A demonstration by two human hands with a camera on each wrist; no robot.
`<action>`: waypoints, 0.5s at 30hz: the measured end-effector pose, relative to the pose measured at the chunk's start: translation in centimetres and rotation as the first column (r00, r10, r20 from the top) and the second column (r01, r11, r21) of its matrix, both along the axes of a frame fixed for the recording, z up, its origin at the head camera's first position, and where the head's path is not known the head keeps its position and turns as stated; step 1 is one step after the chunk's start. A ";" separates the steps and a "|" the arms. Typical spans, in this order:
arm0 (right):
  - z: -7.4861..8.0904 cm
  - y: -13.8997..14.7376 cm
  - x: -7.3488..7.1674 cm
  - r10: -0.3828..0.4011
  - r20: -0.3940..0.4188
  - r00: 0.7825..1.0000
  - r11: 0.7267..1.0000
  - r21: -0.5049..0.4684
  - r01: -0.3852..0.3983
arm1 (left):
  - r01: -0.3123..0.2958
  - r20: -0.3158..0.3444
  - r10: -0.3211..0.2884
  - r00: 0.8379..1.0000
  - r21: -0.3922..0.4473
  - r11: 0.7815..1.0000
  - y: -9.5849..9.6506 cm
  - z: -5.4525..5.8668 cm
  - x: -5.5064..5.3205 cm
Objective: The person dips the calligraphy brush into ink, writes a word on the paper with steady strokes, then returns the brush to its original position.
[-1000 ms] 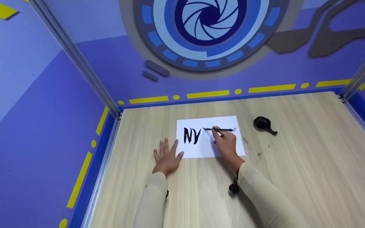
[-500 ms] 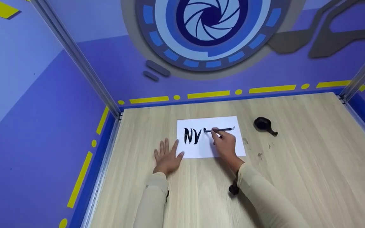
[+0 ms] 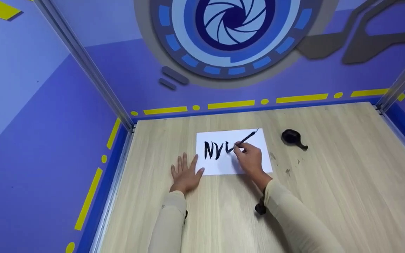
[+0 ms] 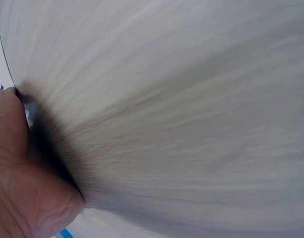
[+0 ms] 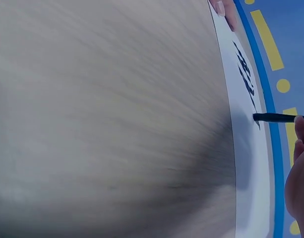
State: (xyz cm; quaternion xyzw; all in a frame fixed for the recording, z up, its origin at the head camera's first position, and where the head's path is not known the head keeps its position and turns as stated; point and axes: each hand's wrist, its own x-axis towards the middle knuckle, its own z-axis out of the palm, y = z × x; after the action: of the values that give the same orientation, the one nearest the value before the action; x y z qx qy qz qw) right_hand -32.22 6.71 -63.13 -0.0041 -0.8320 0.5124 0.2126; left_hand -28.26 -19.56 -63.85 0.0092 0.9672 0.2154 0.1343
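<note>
A white sheet of paper (image 3: 220, 169) lies on the wooden table, bearing thick black strokes (image 3: 213, 150) that read like N and V, with a third mark to their right. My right hand (image 3: 251, 160) pinches a slim black brush (image 3: 248, 137) over the paper, its tip down at the third mark and its tail slanting up to the right. In the right wrist view the brush (image 5: 275, 117) meets the paper beside the black strokes. My left hand (image 3: 185, 175) rests with fingers spread on the table, thumb and index finger at the sheet's left edge.
A small black dish with a handle (image 3: 291, 137) stands right of the paper, its contents too dark to tell. Dark smudges (image 3: 287, 172) mark the table (image 3: 346, 168) nearby. Blue-purple panels (image 3: 118, 77) close off the back and sides.
The brush tip has moved down, drawing a new black stroke right of the V. Its tail has swung upward from nearly level. The left hand stays put.
</note>
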 end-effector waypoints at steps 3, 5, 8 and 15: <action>0.0 0.1 0.0 0.010 -0.005 1.000 1.000 0.009 -0.010 | -0.003 -0.003 0.003 1.000 0.004 1.000 0.0 0.1 0.0; 0.1 0.1 0.1 0.018 0.009 1.000 1.000 0.012 -0.018 | -0.004 0.003 0.004 1.000 0.004 1.000 0.1 0.0 0.0; 0.4 0.1 0.4 0.031 0.018 0.999 0.999 0.012 -0.031 | -0.004 0.008 0.004 1.000 0.009 1.000 0.1 0.0 0.0; 0.8 -0.1 0.9 0.059 0.008 0.998 0.998 0.027 -0.059 | -0.010 0.009 0.010 1.000 0.006 1.000 0.1 -0.1 0.0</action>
State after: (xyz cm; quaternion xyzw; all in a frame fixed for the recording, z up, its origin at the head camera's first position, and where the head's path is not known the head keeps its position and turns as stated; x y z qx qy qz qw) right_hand -31.37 6.61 -62.31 0.0213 -0.8394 0.5070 0.1944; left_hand -28.27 -19.42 -63.91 0.0035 0.9660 0.2189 0.1374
